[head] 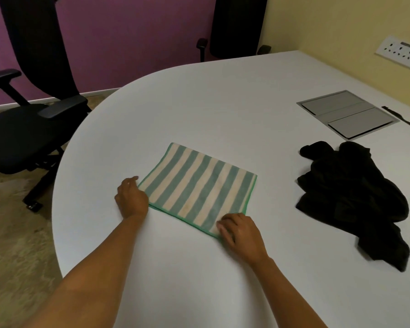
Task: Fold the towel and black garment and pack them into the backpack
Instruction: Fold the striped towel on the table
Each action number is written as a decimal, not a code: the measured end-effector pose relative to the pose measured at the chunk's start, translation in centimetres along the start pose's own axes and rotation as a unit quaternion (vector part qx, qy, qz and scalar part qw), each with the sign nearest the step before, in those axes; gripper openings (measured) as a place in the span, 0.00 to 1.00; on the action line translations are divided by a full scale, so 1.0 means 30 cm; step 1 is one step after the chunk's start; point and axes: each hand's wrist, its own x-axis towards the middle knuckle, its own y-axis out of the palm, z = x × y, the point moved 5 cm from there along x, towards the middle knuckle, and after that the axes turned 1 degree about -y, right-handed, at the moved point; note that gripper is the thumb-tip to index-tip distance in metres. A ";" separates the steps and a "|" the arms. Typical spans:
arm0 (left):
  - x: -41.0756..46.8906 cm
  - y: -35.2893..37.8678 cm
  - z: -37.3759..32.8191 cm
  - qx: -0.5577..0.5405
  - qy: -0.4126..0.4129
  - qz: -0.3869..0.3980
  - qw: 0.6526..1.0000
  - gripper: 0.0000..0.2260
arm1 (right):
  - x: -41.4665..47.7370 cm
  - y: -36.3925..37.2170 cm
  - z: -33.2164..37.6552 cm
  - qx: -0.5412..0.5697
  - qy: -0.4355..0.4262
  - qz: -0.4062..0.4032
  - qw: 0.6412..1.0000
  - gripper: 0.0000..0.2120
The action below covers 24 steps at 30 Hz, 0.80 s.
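Observation:
A green-and-cream striped towel (197, 185) lies flat on the white table (199, 102), with two green-edged layers meeting along its near edge. My left hand (131, 197) holds its near-left corner with curled fingers. At the near-right corner, my right hand (240, 233) pinches the towel with bent fingers on top of the cloth. The black garment (355, 200) lies crumpled on the table to the right of the towel, apart from both hands. No backpack is in view.
A grey cable hatch (347, 113) is set into the table at the back right, with a black strap (402, 118) beside it. One black office chair (31, 124) stands to the left and another (237, 27) behind the table. A socket plate (402, 52) is on the wall.

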 end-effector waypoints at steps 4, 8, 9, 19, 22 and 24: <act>-0.019 0.107 -0.101 0.057 0.195 0.080 0.976 0.14 | 0.113 0.038 -0.020 0.032 0.237 0.006 0.971 0.21; -0.046 0.211 -0.146 0.126 0.206 0.180 0.954 0.27 | 0.150 0.151 -0.015 0.038 0.356 0.114 0.927 0.32; -0.048 0.231 -0.146 0.143 0.200 0.194 0.950 0.29 | 0.149 0.179 -0.016 0.029 0.358 0.132 0.924 0.36; 0.035 0.316 -0.187 0.138 0.169 0.144 0.965 0.27 | 0.276 0.219 -0.225 -0.040 0.168 0.166 0.971 0.39; 0.057 0.340 -0.181 0.138 0.168 0.142 0.966 0.30 | 0.345 0.199 -0.302 -0.029 0.117 0.154 0.981 0.37; 0.059 0.350 -0.173 0.140 0.173 0.132 0.966 0.32 | 0.365 0.187 -0.337 -0.005 0.145 0.098 0.985 0.32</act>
